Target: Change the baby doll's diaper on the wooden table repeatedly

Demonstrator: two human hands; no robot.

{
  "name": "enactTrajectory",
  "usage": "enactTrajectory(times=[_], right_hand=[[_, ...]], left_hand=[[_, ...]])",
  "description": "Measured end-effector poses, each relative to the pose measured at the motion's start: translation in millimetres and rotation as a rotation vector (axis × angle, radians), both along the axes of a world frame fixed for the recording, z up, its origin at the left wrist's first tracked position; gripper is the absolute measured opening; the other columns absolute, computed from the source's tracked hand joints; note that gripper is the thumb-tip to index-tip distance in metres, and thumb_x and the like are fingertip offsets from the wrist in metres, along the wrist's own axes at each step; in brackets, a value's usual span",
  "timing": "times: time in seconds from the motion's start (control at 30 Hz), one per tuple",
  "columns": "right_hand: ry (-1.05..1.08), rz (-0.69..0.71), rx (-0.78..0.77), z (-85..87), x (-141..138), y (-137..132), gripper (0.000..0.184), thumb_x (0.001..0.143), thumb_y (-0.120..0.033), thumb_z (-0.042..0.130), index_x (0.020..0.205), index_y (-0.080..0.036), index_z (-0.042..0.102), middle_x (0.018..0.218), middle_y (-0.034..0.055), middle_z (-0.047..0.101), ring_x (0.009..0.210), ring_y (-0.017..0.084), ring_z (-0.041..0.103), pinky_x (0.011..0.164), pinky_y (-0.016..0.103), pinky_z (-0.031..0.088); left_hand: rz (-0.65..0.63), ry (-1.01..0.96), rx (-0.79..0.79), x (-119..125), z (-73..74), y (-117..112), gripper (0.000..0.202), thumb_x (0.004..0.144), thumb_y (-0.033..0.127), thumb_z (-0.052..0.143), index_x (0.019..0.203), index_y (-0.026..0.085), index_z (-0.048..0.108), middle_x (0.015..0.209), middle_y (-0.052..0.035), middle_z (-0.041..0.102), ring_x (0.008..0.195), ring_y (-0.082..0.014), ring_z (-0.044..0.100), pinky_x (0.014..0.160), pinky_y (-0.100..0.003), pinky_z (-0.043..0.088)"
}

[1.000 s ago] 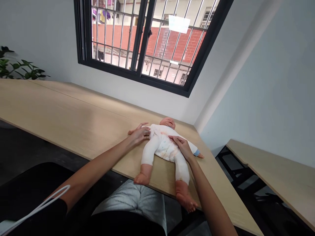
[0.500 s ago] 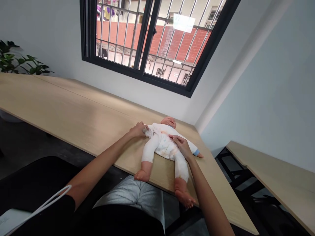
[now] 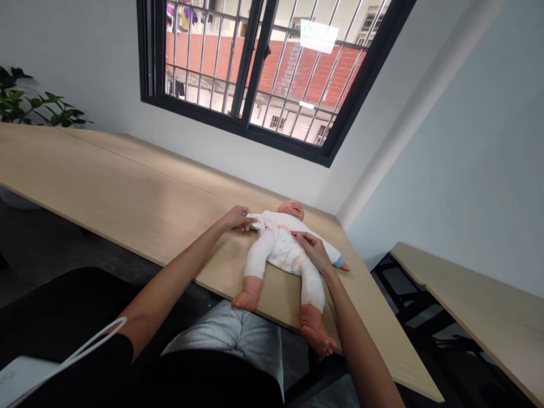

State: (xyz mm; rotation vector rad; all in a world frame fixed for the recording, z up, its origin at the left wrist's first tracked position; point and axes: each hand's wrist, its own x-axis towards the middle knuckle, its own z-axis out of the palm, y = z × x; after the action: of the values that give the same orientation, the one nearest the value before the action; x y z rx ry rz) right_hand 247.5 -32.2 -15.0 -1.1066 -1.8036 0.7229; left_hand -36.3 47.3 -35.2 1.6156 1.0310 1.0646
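A baby doll (image 3: 289,252) lies on its back on the wooden table (image 3: 140,181), head toward the window and feet at the front edge. It wears a white top, a printed diaper-like piece around its middle, and white leggings. At the doll's side on the left, my left hand (image 3: 238,218) pinches a bunched white cloth (image 3: 264,222), which seems part of the doll's clothing. My right hand (image 3: 313,249) rests on the doll's belly, fingers together at the garment; what lies under the fingertips is hidden.
The barred window (image 3: 255,73) and wall stand behind the table. Another wooden table (image 3: 471,306) is at the right. A plant (image 3: 40,105) is at the far left, a dark chair (image 3: 76,306) below it. A white cable (image 3: 93,343) hangs by my left arm.
My left hand has shifted slightly left and up, drawing the white cloth outward from the doll. My right hand stays nearly in place on the belly.
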Motion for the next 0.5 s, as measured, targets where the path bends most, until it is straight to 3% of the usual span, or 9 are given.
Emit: enactTrajectory(times=[0.1,0.2,0.33,0.4,0.5], right_hand=[[-0.153,0.088,0.123,9.0,-14.2,3.6,0.044,0.083,-0.052,0.055,0.116,-0.025,0.064,0.130,0.0052,0.055,0.122,0.022,0.049,0.106,0.040,0.037],[-0.363,0.187,0.226,15.3,-41.6,14.7,0.046,0.084,-0.051,0.055,0.125,-0.032,0.059,0.143,0.0005,0.043,0.135,0.024,0.036,0.115,0.046,0.020],[-0.621,0.188,0.178,8.4,-73.9,31.7,0.039,0.084,-0.055,0.053,0.109,-0.030,0.068,0.133,0.0053,0.053,0.134,0.031,0.036,0.113,0.061,0.005],[-0.648,0.196,0.155,2.2,-80.1,36.7,0.038,0.085,-0.056,0.052,0.102,-0.028,0.069,0.125,0.0065,0.059,0.131,0.031,0.039,0.111,0.063,0.003],[-0.529,0.193,0.127,-3.1,-78.8,39.9,0.047,0.079,-0.056,0.059,0.114,-0.025,0.064,0.128,0.0073,0.057,0.127,0.029,0.043,0.112,0.062,0.001]], left_hand=[[-0.035,-0.095,-0.023,4.8,1.9,-2.5,0.046,0.057,0.046,0.081,0.067,0.017,0.047,0.054,0.0000,0.059,0.045,-0.0083,0.051,0.043,-0.019,0.034],[-0.099,-0.161,-0.023,9.7,6.3,-7.1,0.048,0.054,0.048,0.082,0.066,0.016,0.049,0.051,0.0025,0.055,0.043,-0.0063,0.047,0.042,-0.018,0.032],[-0.170,-0.235,0.004,18.8,12.1,-16.7,0.047,0.058,0.049,0.080,0.066,0.016,0.048,0.048,0.0046,0.050,0.040,-0.0040,0.040,0.040,-0.017,0.026],[-0.184,-0.265,0.010,25.1,13.0,-21.2,0.047,0.058,0.048,0.081,0.065,0.016,0.047,0.047,0.0047,0.049,0.039,-0.0037,0.038,0.040,-0.018,0.024],[-0.192,-0.317,0.023,36.8,11.2,-24.6,0.047,0.059,0.050,0.079,0.066,0.016,0.047,0.050,0.0039,0.051,0.041,-0.0046,0.039,0.041,-0.019,0.026]])
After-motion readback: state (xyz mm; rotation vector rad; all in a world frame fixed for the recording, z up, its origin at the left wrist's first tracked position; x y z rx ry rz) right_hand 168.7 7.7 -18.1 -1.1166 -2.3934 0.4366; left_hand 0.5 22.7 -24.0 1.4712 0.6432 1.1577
